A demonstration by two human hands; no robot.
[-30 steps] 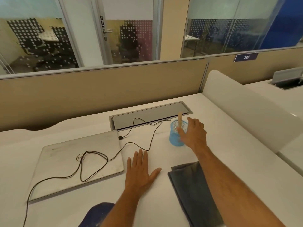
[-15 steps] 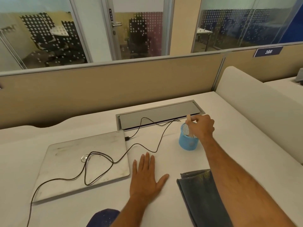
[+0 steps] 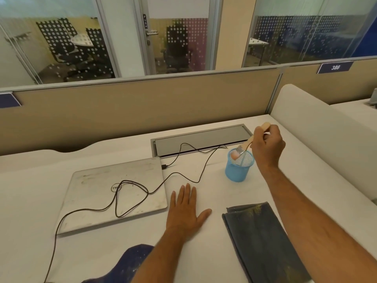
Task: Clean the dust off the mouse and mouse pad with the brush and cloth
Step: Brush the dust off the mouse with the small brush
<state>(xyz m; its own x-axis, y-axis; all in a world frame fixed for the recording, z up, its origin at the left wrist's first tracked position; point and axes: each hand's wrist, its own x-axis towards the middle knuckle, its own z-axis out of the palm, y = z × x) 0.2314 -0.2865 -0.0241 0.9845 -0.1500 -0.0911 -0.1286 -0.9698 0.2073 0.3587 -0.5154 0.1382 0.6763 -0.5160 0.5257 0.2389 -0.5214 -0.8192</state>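
At the near edge of the desk (image 3: 204, 129) a dark blue shape (image 3: 130, 262) pokes in under your left forearm; it may be the mouse pad, but too little of it shows to tell, and no mouse is in view. Just right of that, the grey cloth (image 3: 263, 242) lies folded along the near right edge, untouched and speckled with yellowish dust. Your left hand (image 3: 186, 211) rests flat on the desk, fingers straight and spread, holding nothing — it sits between the cloth and the closed laptop (image 3: 98, 193), over which a black cable (image 3: 130, 186) loops. Farther back on the right, your right hand (image 3: 267, 146) grips the wooden handle of the brush (image 3: 247, 142), which is tilted with its bristles at the rim of the blue mesh cup (image 3: 237, 170). Behind the cup lies the grey cable hatch (image 3: 202, 137). You're at the very start, I'd judge — brush barely fetched, all the dusting and wiping left.
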